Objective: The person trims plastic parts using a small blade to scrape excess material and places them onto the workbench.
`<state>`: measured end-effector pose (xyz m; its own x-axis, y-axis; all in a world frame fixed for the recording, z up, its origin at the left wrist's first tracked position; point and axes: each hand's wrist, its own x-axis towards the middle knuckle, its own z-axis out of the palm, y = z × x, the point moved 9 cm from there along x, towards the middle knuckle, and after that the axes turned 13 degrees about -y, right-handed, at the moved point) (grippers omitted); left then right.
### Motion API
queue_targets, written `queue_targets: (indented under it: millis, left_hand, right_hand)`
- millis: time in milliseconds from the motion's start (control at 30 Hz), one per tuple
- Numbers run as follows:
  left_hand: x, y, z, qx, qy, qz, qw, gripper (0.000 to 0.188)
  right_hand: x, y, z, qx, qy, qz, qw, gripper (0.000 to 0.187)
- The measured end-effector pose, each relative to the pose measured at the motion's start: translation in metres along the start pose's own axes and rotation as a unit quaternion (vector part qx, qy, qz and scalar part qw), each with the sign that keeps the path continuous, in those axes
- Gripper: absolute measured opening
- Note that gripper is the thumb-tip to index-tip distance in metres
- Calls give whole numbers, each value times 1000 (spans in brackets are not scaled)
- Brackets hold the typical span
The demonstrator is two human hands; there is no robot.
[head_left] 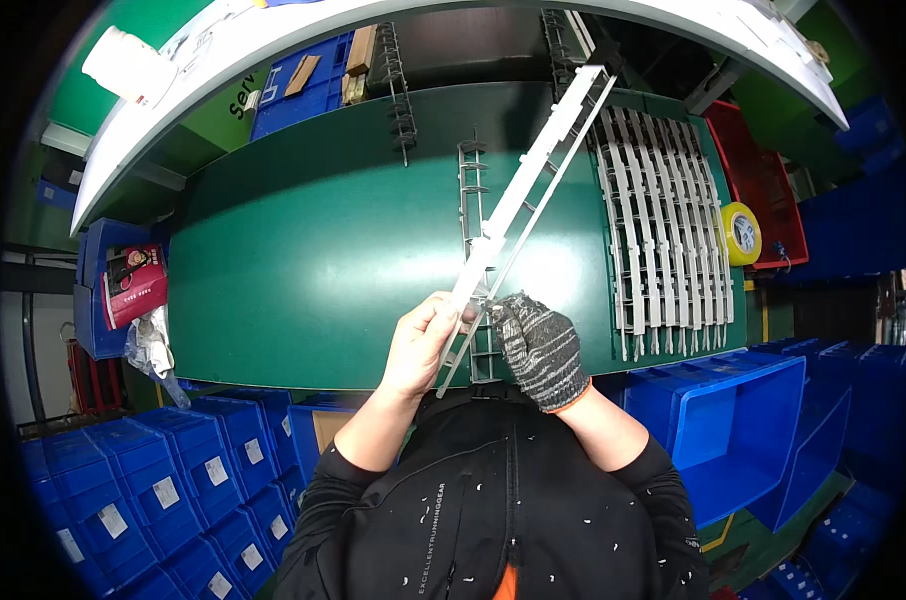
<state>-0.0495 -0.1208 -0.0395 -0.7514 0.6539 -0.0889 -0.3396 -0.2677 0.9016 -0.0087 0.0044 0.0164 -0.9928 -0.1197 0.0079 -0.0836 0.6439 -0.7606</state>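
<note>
While the left grip (419, 342) clasps a frame (535, 168), long, white, slanted, ladder-like, right grip (540, 350) curled, hold unclear.

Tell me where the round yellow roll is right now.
In the head view, the yellow roll is toward the right, between the row of pale strips and the red bin.

A black long-sleeved jacket (563, 480) bears pale lettering (431, 538) left of its dark zip (514, 490) and small white marks (588, 520) either side, while a striped dark knit glove (548, 372) with orange cuff (574, 396) covers the right hand (537, 350).
</note>
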Motion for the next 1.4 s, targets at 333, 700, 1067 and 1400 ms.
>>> queue_targets:
  millis: [333,700,1067,1400]
  left_hand:
    - [-9,30,7,447,84,114,883,13]
    - [-21,-44,11,-164,-70,-173,969,27]
    - [-21,-8,17,-70,-78,-133,985,29]
    - [-34,-3,-30,-58,85,-132,986,50]
  right_hand:
    - [-20,-9,40,729,-283,8,623,28]
    - [-10,58,9,549,78,148,819,14]
    - [37,14,-22,283,32,14,958,17]
    - [11,-24,28,-3,-57,-36,998,16]
